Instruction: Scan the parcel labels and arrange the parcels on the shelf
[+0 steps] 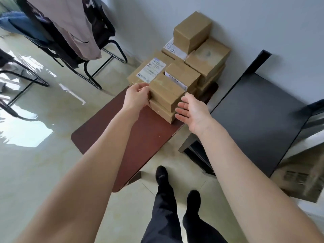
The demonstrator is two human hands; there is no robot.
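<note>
I stand at the low brown table [140,137], both arms reaching toward the stack of cardboard parcels [184,67] piled at its far end against the wall. Target: the nearest small parcel [166,92], which sits on top of a flatter parcel [162,112] at the front edge of the stack. My left hand [135,98] is at the near parcel's left side, fingers curled against that face; whether they grip yet or only touch, I cannot tell. My right hand [192,111] is spread, palm turned inward, just beside the right corner and not touching. Hands are apart, one on each side of the box. I judge the step to be the pick-up before scanning. To do it well: bring the right palm flat onto the right face, squeeze evenly from both sides, lift straight up so the flatter parcel beneath does not slide off the table edge. No label shows on the visible faces of this box, so I expect to rotate it once lifted. No scanner is in view. The dark shelf [259,109] stands just to the right of the table.
</note>
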